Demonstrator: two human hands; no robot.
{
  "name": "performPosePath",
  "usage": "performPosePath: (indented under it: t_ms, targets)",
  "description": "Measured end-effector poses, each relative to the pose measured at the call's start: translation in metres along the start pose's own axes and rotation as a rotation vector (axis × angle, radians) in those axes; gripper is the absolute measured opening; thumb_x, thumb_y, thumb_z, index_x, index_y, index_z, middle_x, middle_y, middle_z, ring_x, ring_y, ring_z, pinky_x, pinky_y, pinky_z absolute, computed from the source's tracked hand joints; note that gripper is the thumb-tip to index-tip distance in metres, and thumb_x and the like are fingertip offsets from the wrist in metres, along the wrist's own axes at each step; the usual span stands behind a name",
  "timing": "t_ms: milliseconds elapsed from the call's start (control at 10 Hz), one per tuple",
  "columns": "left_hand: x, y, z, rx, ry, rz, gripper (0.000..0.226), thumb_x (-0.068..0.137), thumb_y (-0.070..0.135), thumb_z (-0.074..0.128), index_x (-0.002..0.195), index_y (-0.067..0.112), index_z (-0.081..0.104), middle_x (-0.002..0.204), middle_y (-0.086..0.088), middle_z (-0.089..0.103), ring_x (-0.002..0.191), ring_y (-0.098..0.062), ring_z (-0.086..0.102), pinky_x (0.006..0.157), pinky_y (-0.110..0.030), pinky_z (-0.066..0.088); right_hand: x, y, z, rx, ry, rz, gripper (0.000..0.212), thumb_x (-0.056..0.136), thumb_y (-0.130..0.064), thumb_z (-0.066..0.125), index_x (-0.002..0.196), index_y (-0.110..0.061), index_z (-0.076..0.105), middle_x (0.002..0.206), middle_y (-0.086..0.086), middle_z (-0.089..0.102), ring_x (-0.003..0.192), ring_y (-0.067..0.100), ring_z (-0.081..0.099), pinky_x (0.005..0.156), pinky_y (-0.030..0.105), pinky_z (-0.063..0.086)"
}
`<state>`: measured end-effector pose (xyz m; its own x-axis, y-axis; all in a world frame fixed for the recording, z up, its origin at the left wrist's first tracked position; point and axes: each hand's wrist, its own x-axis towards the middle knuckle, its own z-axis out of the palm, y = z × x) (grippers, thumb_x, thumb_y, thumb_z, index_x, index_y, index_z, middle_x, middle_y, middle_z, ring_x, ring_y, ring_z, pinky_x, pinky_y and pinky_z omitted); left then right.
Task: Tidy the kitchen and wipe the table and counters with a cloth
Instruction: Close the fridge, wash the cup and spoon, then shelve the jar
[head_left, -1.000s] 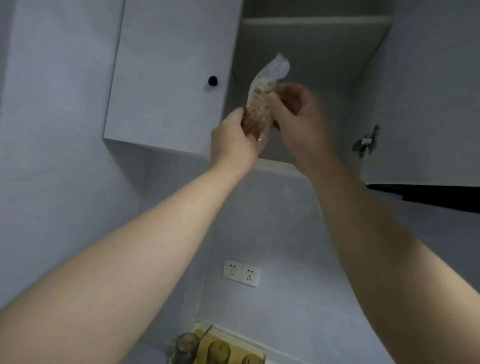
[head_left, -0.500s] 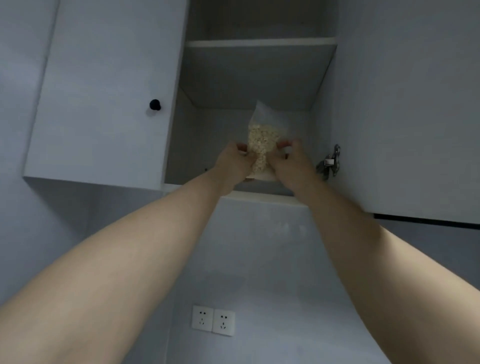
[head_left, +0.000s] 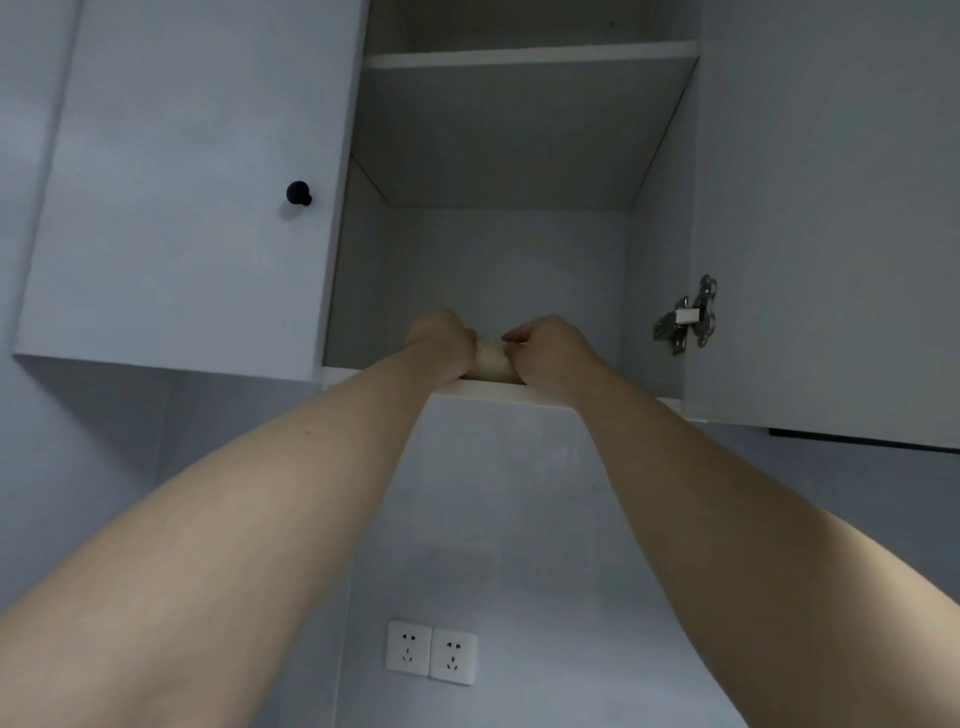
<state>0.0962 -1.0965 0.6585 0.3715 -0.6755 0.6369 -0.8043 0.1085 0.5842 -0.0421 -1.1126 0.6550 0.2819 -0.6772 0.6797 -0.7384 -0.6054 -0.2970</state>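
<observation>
At the centre of the frame, my left hand (head_left: 441, 343) and right hand (head_left: 545, 351) grip a grain bag (head_left: 492, 358) between them, lying sideways on the open cabinet's bottom shelf (head_left: 519, 391), equally near both.

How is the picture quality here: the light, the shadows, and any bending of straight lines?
Head view: dim, bluish light with no glare; the black knob throws a soft shadow on its door; cabinet edges lean from the wide-angle lens; the bag between the left hand and right hand looks soft.
</observation>
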Motion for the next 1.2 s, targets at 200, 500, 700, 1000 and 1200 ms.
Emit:
performPosePath:
  t_ms: [200, 500, 700, 1000, 1200]
  targets:
    - [-0.020, -0.007, -0.017, 0.175, 0.045, 0.169, 0.036, 0.101, 0.026, 0.044, 0.109, 0.000, 0.068, 0.114, -0.019, 0.068, 0.108, -0.035, 0.063, 0.083, -0.034, 0.049, -0.016, -0.003, 0.002, 0.084, 0.210, -0.006, 0.037, 0.100, -0.021, 0.050, 0.135, -0.013, 0.060, 0.142, 0.007, 0.056, 0.131, 0.022, 0.050, 0.108, 0.022, 0.032]
    - [-0.176, -0.099, -0.046, -0.181, 0.323, 0.386, 0.018, 0.097, 0.017, 0.055, 0.106, 0.014, 0.071, 0.101, 0.000, 0.073, 0.092, -0.018, 0.067, 0.083, -0.035, 0.055, -0.166, -0.053, 0.072, 0.424, 0.428, -0.192, 0.030, 0.101, -0.021, 0.053, 0.127, -0.018, 0.067, 0.127, -0.006, 0.067, 0.113, -0.003, 0.056, 0.096, -0.003, 0.028]
    - [-0.294, -0.151, -0.007, -0.319, 0.096, 0.109, 0.017, 0.098, 0.016, 0.057, 0.105, 0.022, 0.071, 0.099, 0.011, 0.071, 0.091, -0.004, 0.066, 0.084, -0.021, 0.052, -0.300, -0.039, 0.132, 0.508, 0.132, 0.007, 0.030, 0.102, -0.025, 0.052, 0.129, -0.025, 0.066, 0.126, -0.018, 0.064, 0.116, -0.012, 0.052, 0.099, 0.002, 0.035]
    - [-0.427, -0.138, 0.057, -0.362, -0.245, 0.002, 0.015, 0.094, 0.015, 0.062, 0.096, 0.029, 0.068, 0.093, 0.016, 0.070, 0.086, 0.001, 0.064, 0.084, -0.025, 0.052, -0.438, 0.042, 0.128, 0.563, 0.179, 0.549, 0.027, 0.100, -0.024, 0.056, 0.123, -0.021, 0.069, 0.115, -0.013, 0.070, 0.105, -0.008, 0.061, 0.096, 0.014, 0.047]
    - [-0.461, -0.042, 0.088, -0.324, -0.456, 0.178, 0.016, 0.094, 0.014, 0.062, 0.098, 0.027, 0.070, 0.094, 0.014, 0.070, 0.086, -0.005, 0.063, 0.081, -0.027, 0.048, -0.478, 0.106, 0.048, 0.571, 0.350, 0.713, 0.029, 0.099, -0.029, 0.051, 0.122, -0.023, 0.068, 0.117, -0.011, 0.070, 0.110, 0.001, 0.062, 0.101, 0.028, 0.048]
